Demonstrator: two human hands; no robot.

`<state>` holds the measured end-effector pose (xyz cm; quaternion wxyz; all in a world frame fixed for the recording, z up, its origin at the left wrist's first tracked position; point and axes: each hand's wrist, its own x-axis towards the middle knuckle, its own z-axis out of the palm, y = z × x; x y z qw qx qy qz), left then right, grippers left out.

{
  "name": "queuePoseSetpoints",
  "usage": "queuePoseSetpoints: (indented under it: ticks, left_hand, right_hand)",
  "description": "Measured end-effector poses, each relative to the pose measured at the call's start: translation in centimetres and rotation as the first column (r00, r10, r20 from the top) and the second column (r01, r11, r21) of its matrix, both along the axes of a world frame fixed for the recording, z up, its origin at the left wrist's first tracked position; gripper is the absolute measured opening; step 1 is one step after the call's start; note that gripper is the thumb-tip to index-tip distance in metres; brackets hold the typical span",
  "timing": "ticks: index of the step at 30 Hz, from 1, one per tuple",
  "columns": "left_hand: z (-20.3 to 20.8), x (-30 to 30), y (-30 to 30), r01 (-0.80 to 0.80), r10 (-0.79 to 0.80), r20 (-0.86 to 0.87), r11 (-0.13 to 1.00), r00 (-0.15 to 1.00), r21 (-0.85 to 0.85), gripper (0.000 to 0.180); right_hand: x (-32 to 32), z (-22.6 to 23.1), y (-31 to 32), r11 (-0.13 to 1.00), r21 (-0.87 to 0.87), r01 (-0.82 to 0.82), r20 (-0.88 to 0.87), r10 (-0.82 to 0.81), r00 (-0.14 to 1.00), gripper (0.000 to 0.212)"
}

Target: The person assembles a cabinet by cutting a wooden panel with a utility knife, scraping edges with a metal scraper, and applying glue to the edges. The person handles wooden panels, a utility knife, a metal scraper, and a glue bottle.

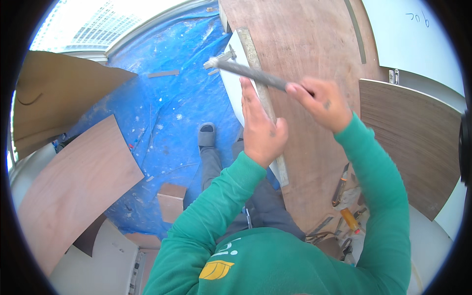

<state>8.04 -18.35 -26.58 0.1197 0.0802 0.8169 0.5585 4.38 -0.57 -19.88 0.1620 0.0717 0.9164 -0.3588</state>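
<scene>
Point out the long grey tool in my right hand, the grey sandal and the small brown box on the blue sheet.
Long grey tool (253, 74): head view, middle of its shaft.
Grey sandal (207, 139): head view, the strap.
Small brown box (170, 208): head view, a side face.

It's a makeshift indoor woodworking spot, with speckled blue sheeting (172, 105) right across the floor! Bare wood panel (83, 182) over there, hand tools (350, 220) scattered by the wooden worktop (309, 162), daylight at the window (130, 12).
</scene>
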Motion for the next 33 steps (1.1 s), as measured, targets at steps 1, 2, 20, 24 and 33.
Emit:
queuePoseSetpoints:
  ticks: [1,2,20,24,33]
  left_hand:
    - [-0.1,0.0,0.0,-0.001,0.001,0.026,1.000,1.000,-0.003,0.099]
    - [-0.2,0.1,0.0,-0.012,0.012,0.019,1.000,1.000,0.005,0.099]
    - [-0.4,0.0,0.1,-0.023,0.024,-0.040,0.999,0.999,0.040,0.100]
    - [-0.4,0.2,0.1,-0.017,0.018,-0.075,1.000,0.997,0.012,0.100]
    - [-0.4,0.1,0.0,-0.034,0.034,-0.054,0.999,0.998,0.002,0.097]
  right_hand:
    - [1.1,0.6,0.0,0.999,-0.049,0.006,-0.007,-0.006,1.000,0.045]
    - [2.0,0.9,0.0,0.998,-0.056,0.037,0.041,-0.034,0.999,0.044]
    - [-0.6,-0.8,-0.4,0.991,-0.110,0.080,0.026,-0.078,0.997,0.047]
    - [-6.3,-3.0,-1.0,0.981,-0.173,0.089,0.023,-0.086,0.996,0.048]
    - [-0.1,0.6,-1.0,0.994,-0.039,0.100,0.055,-0.098,0.994,0.053]
